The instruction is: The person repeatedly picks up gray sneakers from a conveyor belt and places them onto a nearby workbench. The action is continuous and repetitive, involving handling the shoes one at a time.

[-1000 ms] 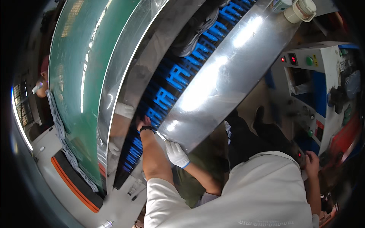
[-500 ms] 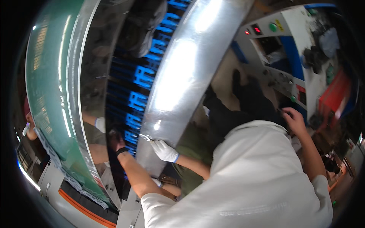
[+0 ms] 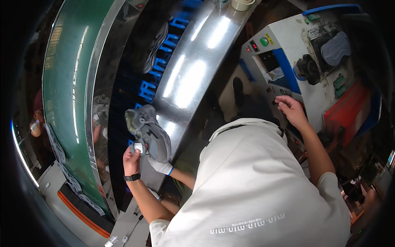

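My left hand (image 3: 132, 161), with a black band at the wrist, pinches a grey lace-up sneaker (image 3: 153, 133) at one end. Its thumb presses beside a small white label (image 3: 138, 147). The shoe hangs over the edge between the shiny metal ledge (image 3: 181, 78) and the row of blue brackets (image 3: 147, 89). A co-worker's white-gloved hand (image 3: 161, 166) is against the shoe's lower side, its fingers partly hidden. Off to the right, my right hand (image 3: 291, 110) is held in front of the machine's panel, fingers loosely bent and apart, with nothing visible in it.
On the left runs a green belt (image 3: 68, 90) with a metal rim. More grey shoes (image 3: 155, 51) sit in the dark channel by the brackets. A white machine (image 3: 284, 39) with a green button stands right, a red panel (image 3: 345, 105) beside it. A pale tub (image 3: 242, 4) is on the ledge's far end.
My left hand has come up out of the dark channel with the grey sneaker in it. The gloved hand has gone from the bare ledge to the shoe. My right hand has shifted left.
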`<state>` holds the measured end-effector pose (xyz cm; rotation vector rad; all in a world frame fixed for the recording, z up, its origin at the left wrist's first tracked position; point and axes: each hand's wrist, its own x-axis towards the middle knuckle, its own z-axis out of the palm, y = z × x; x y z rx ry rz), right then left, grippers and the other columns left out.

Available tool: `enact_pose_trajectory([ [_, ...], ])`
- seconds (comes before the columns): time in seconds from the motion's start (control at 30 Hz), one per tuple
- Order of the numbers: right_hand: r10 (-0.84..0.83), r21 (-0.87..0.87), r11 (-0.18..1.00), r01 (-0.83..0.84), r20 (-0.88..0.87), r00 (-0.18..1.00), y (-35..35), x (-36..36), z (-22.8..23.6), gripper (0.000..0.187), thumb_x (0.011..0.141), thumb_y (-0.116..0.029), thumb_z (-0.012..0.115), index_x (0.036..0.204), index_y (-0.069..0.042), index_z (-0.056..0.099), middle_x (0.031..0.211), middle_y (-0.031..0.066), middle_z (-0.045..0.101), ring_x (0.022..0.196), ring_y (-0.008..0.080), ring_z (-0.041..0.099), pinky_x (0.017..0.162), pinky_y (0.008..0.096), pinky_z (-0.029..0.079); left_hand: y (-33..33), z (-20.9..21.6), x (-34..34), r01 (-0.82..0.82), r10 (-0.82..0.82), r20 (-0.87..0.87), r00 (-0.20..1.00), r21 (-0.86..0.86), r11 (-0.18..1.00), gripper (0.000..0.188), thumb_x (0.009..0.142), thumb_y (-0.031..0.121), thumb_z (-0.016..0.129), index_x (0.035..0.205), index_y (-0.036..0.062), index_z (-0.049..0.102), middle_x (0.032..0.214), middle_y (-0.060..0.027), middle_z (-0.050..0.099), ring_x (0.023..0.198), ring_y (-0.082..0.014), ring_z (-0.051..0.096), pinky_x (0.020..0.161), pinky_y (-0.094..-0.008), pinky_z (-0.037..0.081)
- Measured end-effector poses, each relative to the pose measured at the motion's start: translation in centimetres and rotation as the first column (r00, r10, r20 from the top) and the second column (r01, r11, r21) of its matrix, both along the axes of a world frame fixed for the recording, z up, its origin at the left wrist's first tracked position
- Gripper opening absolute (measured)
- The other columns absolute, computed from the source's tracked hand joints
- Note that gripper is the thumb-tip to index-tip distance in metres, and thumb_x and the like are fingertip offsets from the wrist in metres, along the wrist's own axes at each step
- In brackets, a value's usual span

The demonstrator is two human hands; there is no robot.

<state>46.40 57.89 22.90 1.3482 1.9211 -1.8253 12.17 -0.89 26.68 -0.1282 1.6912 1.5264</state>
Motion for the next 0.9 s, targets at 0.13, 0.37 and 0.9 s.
enact_pose_trajectory([
  [0.13,0.028,0.092,0.996,-0.02,-0.081,0.996,2.1,1.6,-1.2,0.027,0.102,-0.006,0.06,0.127,-0.001,0.069,0.118,0.0077,0.073,0.098,0.014,0.069,0.09,0.0281,0.055,4.1,1.0,0.3,0.374,-0.369,0.066,0.927,-0.228,0.899,0.02,0.1,0.01,0.068,0.117,0.0002,0.069,0.105,-0.0009,0.073,0.094,-0.0118,0.065,0.088,-0.0276,0.049],
  [0.37,-0.096,0.69,0.634,0.35,-0.379,0.92,11.7,1.5,4.2,0.024,0.098,0.001,0.06,0.12,-0.001,0.07,0.112,0.0104,0.073,0.096,0.018,0.07,0.085,0.0307,0.055,6.9,-8.7,1.6,0.406,-0.409,0.092,0.908,-0.439,0.802,0.016,0.099,0.016,0.064,0.108,0.0043,0.072,0.087,0.003,0.065,0.08,-0.0078,0.055,0.075,-0.0259,0.044],
  [0.9,-0.658,0.143,0.743,0.654,-0.028,0.753,32.5,0.3,11.2,0.057,0.085,-0.052,0.063,0.121,-0.008,0.068,0.109,0.0101,0.072,0.092,0.0259,0.07,0.073,0.0405,0.056,15.4,-4.0,6.9,-0.322,0.187,-0.465,0.865,-0.229,0.919,0.033,0.104,0.021,0.068,0.13,0.0026,0.061,0.104,-0.0029,0.059,0.087,-0.011,0.055,0.084,-0.0253,0.05],
])
